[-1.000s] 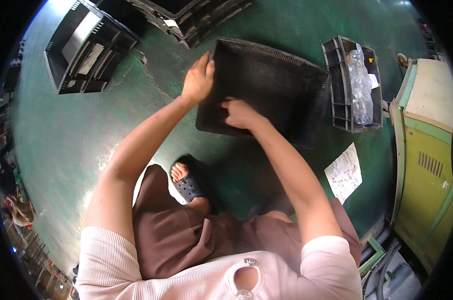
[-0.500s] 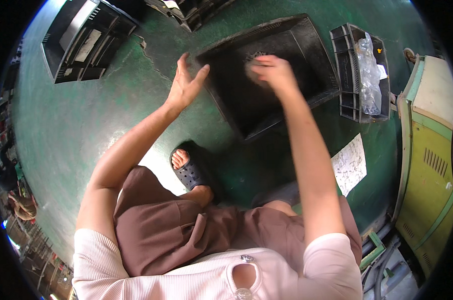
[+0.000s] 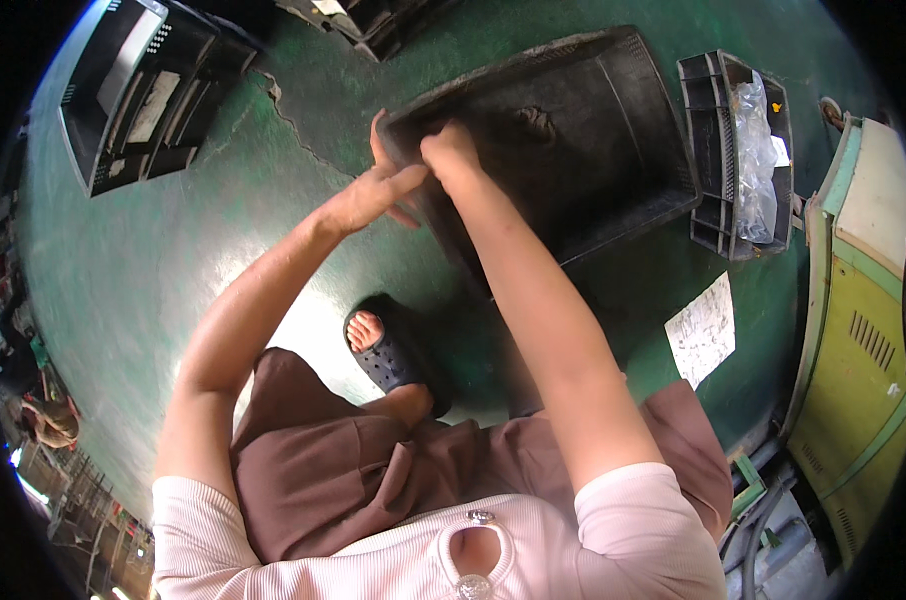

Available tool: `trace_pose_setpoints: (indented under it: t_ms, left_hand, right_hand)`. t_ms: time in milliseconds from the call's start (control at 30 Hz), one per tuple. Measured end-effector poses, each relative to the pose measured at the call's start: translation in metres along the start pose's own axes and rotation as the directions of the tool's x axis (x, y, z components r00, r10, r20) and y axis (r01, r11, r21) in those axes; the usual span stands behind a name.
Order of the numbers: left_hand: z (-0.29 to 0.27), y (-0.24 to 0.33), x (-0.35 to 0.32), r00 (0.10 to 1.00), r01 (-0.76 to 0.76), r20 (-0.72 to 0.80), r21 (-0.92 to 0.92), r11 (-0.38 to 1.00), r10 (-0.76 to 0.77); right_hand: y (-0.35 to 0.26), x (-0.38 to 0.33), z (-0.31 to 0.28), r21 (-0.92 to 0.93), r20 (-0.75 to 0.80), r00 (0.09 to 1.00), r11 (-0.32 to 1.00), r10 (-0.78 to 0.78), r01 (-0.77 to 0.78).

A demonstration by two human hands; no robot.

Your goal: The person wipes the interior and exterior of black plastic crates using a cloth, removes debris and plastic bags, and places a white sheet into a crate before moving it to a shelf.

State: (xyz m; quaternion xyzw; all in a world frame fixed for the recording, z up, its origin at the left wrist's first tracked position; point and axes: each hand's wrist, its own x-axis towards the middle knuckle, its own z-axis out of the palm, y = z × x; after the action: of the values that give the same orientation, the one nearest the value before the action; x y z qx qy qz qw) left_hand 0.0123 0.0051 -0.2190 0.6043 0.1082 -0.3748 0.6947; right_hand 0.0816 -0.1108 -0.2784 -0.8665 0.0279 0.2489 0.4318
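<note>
Grip: left hand (image 3: 373, 190) spread at the left rim of the black crate (image 3: 613, 130), its hold uncertain; right hand (image 3: 451, 150) curled just inside that rim, contents not discernible. The crate lies tilted on the floor (image 3: 273, 215), a dark scrap (image 3: 538, 122) within. The right forearm (image 3: 548, 310) crosses its near edge, hiding part. Right of the crate: bin (image 3: 705, 150) with clear bag (image 3: 758, 160), then cabinet (image 3: 853, 340). Nearer, right: paper (image 3: 701, 328). Well left: box (image 3: 188, 115).
</note>
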Motion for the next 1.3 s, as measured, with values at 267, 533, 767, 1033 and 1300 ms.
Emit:
trace_pose_setpoints:
  t_ms: [267,533,767,1033,1300]
  left_hand:
    - [-0.001,0.004,-0.005,0.997,-0.063,-0.035,0.088,0.994,0.066]
    - [0.005,0.002,-0.004,0.993,-0.011,-0.121,0.031,0.999,0.014]
    - [-0.004,0.001,0.003,0.993,0.002,-0.117,0.125,0.992,0.013]
    - [-0.017,0.027,0.027,0.901,-0.033,-0.395,0.356,0.934,0.182]
    - [0.015,0.000,0.031,0.693,0.082,-0.667,0.452,0.888,0.275]
  right_hand:
    - [-0.052,-0.042,-0.027,0.200,-0.058,0.996,0.977,-0.066,0.076]
    - [-0.005,0.003,0.006,-0.096,-0.190,0.982,0.995,-0.023,0.004]
    - [-0.010,0.012,-0.004,0.133,-0.144,0.987,0.987,-0.075,0.094]
    - [-0.017,-0.002,-0.207,0.780,0.190,0.949,0.626,-0.253,0.011]
    - [0.018,-0.046,-0.098,0.488,0.552,0.833,0.801,0.022,-0.345]
